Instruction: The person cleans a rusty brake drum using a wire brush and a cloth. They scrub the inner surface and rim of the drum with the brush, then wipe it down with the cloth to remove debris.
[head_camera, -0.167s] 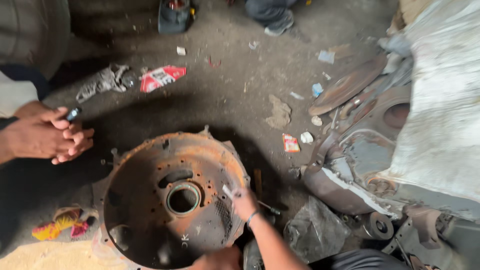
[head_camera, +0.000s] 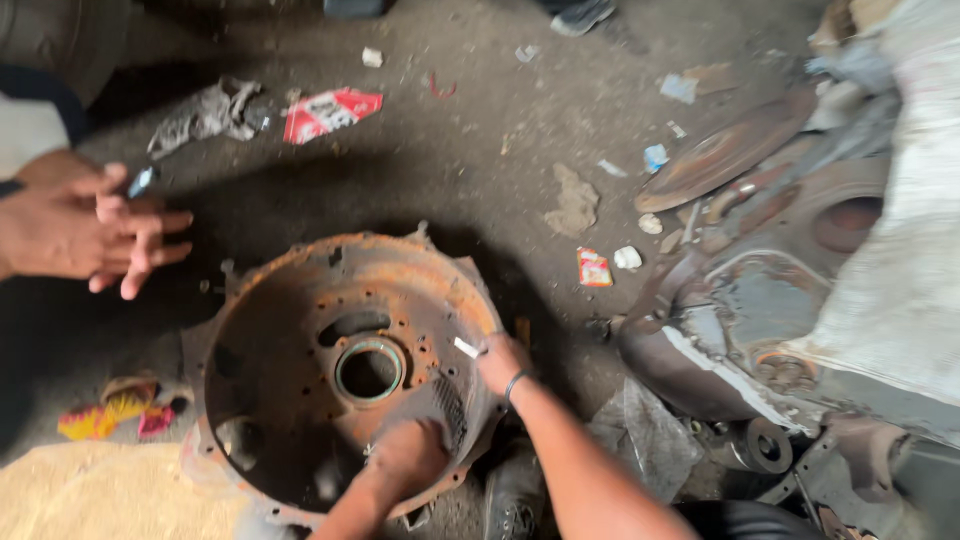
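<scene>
housing: rusty round bell housing (head_camera: 340, 370) flat on floor (head_camera: 480, 170), open side up, directly ahead | left hand (head_camera: 410, 455) pressed on inner wall, grip unclear | right hand (head_camera: 500, 362) on near-right rim, pinching small white piece (head_camera: 467, 347) | texture: pitted cast metal, bolt holes

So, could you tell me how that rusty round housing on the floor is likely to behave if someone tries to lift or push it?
The rusty housing looks like thick cast metal, so probably heavy and rigid. It lies flat and wide on the dirt floor, so it would likely drag rather than roll or tip. Its rough rust should grip well; the left hand and right hand rest at its rim.
</scene>
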